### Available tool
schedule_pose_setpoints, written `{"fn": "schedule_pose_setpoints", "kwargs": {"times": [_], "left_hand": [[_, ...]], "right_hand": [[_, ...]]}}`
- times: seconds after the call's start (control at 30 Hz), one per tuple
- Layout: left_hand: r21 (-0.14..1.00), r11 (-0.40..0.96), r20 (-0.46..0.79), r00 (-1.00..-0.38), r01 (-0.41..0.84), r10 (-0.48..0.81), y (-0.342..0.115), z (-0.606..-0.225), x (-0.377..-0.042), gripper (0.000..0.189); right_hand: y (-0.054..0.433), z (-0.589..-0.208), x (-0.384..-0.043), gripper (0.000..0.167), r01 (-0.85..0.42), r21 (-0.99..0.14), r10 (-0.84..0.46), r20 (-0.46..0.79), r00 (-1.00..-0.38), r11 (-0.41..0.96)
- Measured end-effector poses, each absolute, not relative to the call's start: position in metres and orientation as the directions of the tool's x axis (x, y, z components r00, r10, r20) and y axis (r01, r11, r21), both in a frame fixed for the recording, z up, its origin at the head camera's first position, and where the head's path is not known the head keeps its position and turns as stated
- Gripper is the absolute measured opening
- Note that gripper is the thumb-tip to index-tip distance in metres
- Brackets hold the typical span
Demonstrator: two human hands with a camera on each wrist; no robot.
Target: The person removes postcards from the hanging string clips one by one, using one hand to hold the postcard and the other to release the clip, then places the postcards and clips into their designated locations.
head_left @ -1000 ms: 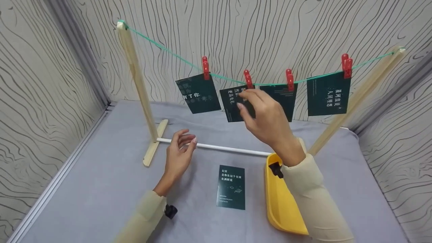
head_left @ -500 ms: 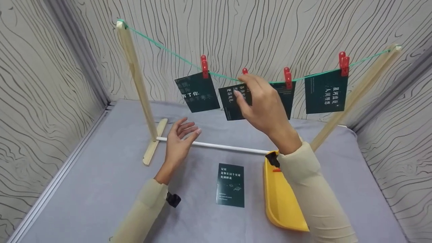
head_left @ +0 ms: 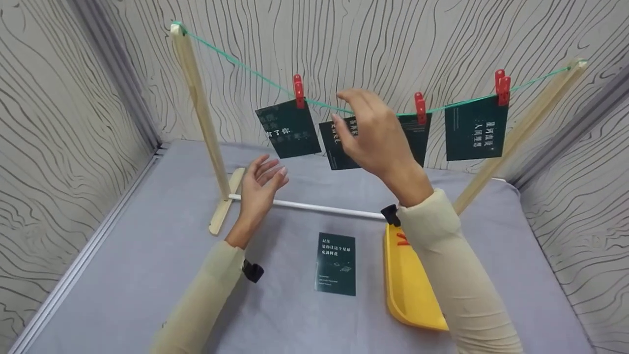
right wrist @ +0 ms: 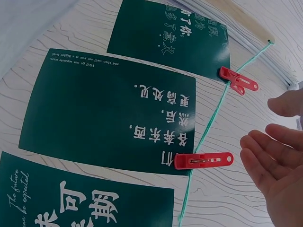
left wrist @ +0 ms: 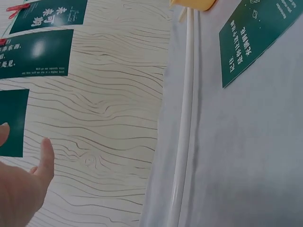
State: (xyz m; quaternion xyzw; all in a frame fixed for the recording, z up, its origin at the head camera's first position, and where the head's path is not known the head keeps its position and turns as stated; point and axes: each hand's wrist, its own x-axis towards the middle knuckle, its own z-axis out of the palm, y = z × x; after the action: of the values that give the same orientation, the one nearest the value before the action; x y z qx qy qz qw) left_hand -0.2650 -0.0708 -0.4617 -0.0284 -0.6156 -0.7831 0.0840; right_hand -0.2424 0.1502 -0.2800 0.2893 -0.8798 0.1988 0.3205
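Several dark green cards hang from a green string [head_left: 236,61] by red clothespins. My right hand [head_left: 378,132] is at the string, in front of the second card [head_left: 336,152], with its fingers loosely bent and nothing in them. In the right wrist view that card's clothespin [right wrist: 203,161] grips string and card, a small gap from my fingertips [right wrist: 248,142]. My left hand [head_left: 258,191] is raised below the leftmost card [head_left: 290,128], fingers relaxed and holding nothing. In the left wrist view the left hand [left wrist: 23,189] overlaps that card's lower part.
Wooden posts [head_left: 201,113] hold the string, joined below by a white rod [head_left: 324,207]. A loose green card [head_left: 336,265] lies on the grey cloth [head_left: 123,255]. Right of it, a yellow tray [head_left: 390,295] contains red clothespins [head_left: 402,240], partly hidden by my right sleeve.
My right hand has risen from the second card's front to the string, now covering its clothespin in the head view. My left hand has moved up toward the leftmost card.
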Motion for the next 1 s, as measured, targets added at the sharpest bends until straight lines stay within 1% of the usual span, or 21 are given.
{"fn": "schedule_pose_setpoints", "kwargs": {"times": [0.13,0.27,0.4,0.53,0.67,0.83,1.0], "left_hand": [[0.959,-0.220,0.165,-0.983,0.180,-0.086,-0.073,-0.461,-0.270,0.064],[0.963,-0.196,0.183,-0.982,0.187,-0.040,-0.071,-0.460,-0.272,0.065],[0.964,-0.205,0.175,-0.984,0.172,-0.001,-0.067,-0.456,-0.277,0.068],[0.958,-0.233,0.173,-0.985,0.168,-0.001,-0.066,-0.452,-0.285,0.072],[0.939,-0.284,0.197,-0.980,0.192,-0.012,-0.067,-0.446,-0.292,0.066],[0.926,-0.323,0.207,-0.978,0.194,0.006,-0.063,-0.444,-0.295,0.056],[0.912,-0.353,0.218,-0.976,0.207,-0.008,-0.059,-0.442,-0.294,0.048]], "right_hand": [[0.147,-0.275,-0.248,0.039,-0.613,-0.178,-0.378,0.646,-0.663,0.770],[0.142,-0.272,-0.254,0.040,-0.592,-0.201,-0.375,0.607,-0.701,0.780],[0.137,-0.269,-0.260,0.041,-0.582,-0.209,-0.374,0.589,-0.716,0.786],[0.131,-0.267,-0.267,0.041,-0.567,-0.233,-0.357,0.576,-0.735,0.790],[0.123,-0.264,-0.275,0.041,-0.564,-0.280,-0.338,0.571,-0.748,0.777],[0.116,-0.261,-0.282,0.043,-0.570,-0.317,-0.332,0.565,-0.756,0.758],[0.113,-0.263,-0.284,0.047,-0.582,-0.329,-0.352,0.548,-0.759,0.743]]}}
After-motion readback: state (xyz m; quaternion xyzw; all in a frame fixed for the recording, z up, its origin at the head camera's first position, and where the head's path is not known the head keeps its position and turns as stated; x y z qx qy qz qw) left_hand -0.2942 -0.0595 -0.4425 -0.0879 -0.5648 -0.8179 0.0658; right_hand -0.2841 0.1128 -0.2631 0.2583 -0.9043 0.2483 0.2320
